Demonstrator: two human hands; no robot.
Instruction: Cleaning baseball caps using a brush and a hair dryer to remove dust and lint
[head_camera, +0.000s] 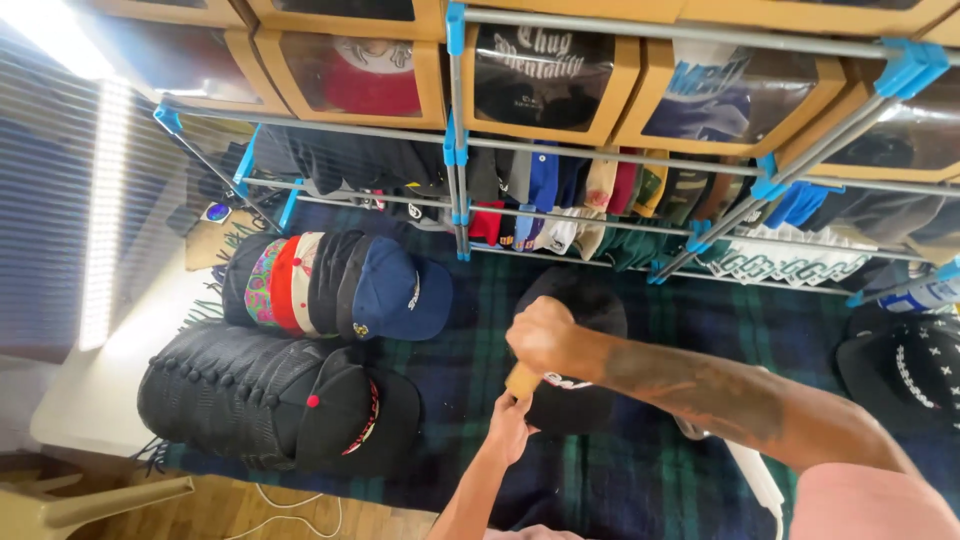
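My right hand (545, 338) is clenched around a short tan handle (522, 381), held over a black cap (585, 300) that lies on the dark plaid blanket (470, 330). The right forearm comes in from the lower right. My left hand (510, 425) rises from the bottom centre. Its fingers are closed on the lower end of the same handle, right beside the cap's edge. What is on the handle's far end is hidden under my right fist.
Two rows of stacked caps (335, 285) (280, 400) lie left on the blanket. A grey rack with blue joints (456, 150) holds hanging caps and windowed cardboard boxes (545, 75). A black patterned cap (905, 365) lies at right. A white cable (290, 515) crosses the wood floor.
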